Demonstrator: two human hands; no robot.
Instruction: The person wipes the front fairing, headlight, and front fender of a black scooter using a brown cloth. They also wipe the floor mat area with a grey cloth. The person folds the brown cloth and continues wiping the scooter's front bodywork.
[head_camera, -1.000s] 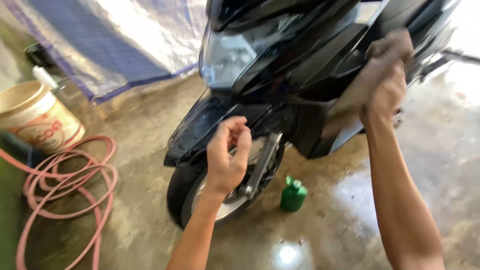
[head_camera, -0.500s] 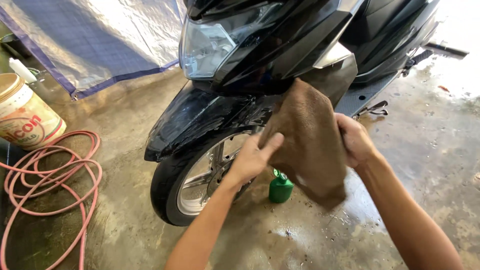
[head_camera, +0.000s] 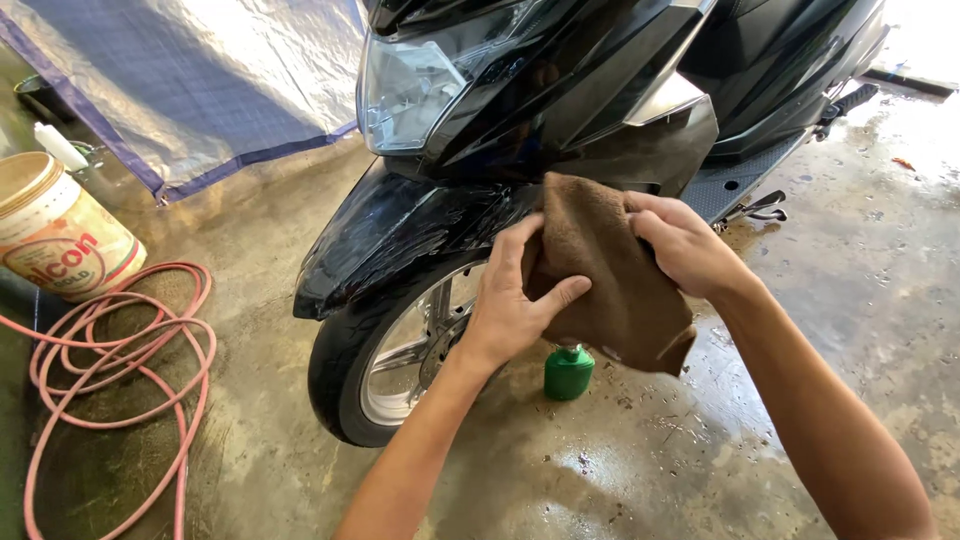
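Both hands grip the brown cloth (head_camera: 610, 280): left hand (head_camera: 515, 300) and right hand (head_camera: 685, 245) fingers closed on it, just before the black scooter's front fender (head_camera: 390, 235).

The cloth (head_camera: 610, 275) hangs between the left hand (head_camera: 512, 305) and right hand (head_camera: 685, 245), in front of the scooter (head_camera: 560, 110). Its front wheel (head_camera: 385, 355) stands on the wet floor (head_camera: 700, 450). A small bottle (head_camera: 568, 372) stands just right of the wheel. A coiled hose (head_camera: 120, 350) lies far left, with a bucket (head_camera: 60, 230) behind it.
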